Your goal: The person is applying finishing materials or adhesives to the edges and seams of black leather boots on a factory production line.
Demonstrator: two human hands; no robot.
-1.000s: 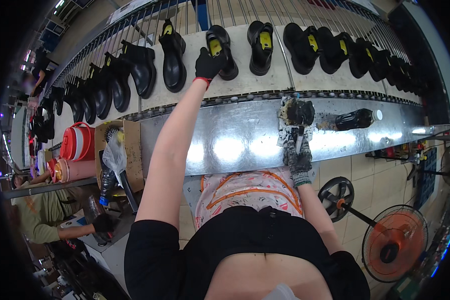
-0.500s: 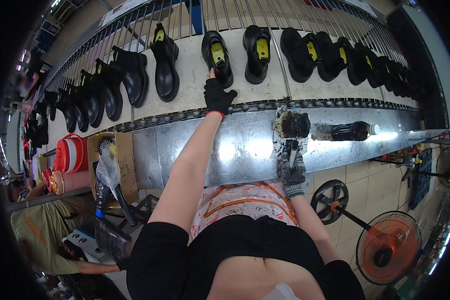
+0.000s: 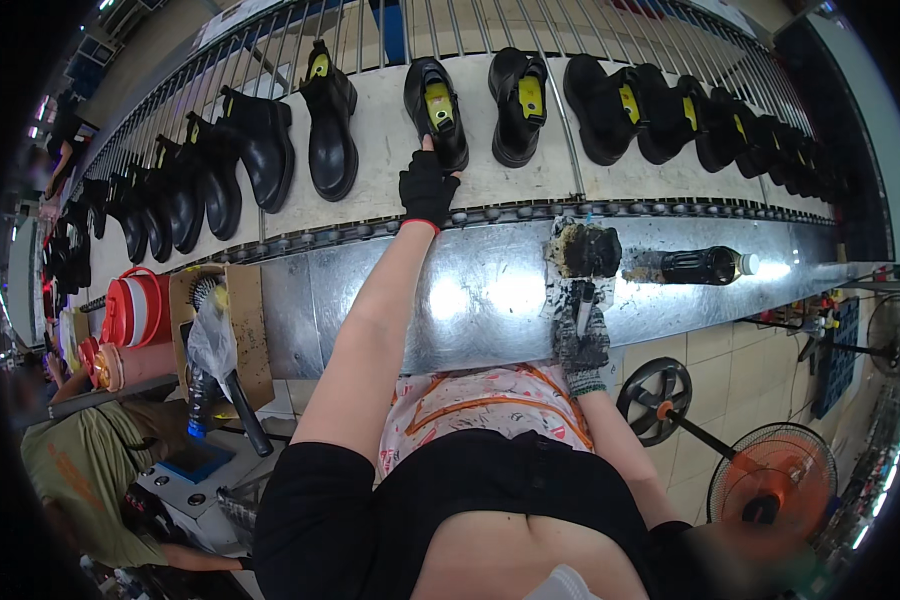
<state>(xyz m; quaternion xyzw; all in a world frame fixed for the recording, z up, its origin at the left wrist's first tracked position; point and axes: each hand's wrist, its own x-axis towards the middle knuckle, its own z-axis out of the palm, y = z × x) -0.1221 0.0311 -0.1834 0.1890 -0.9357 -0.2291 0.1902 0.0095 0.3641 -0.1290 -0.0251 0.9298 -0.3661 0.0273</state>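
Observation:
My left hand (image 3: 429,188), in a black fingerless glove, reaches forward to a black boot (image 3: 453,145) with a yellow patch inside. Its forefinger lies on the boot's near rim and the thumb presses by the near end, so the hand is closed on it. My right hand (image 3: 582,350), in a grey knit glove stained black, is shut around what looks like a brush with a pale handle (image 3: 584,310). The brush's head is hard to make out against a black, smeared pad (image 3: 592,251) on the metal ledge (image 3: 370,300).
Rows of black boots (image 3: 332,125) stand along the pale conveyor (image 3: 380,180), behind a chain. A dark bottle with a white cap (image 3: 705,266) lies to the right. At left are a cardboard box (image 3: 252,330), red jugs (image 3: 135,310) and a co-worker (image 3: 80,470). A fan (image 3: 775,480) stands right.
My left thumb has drawn in from a spread pose toward the boot, and the hand has shifted slightly left. My right hand has stayed in place. The co-worker's arm has moved lower.

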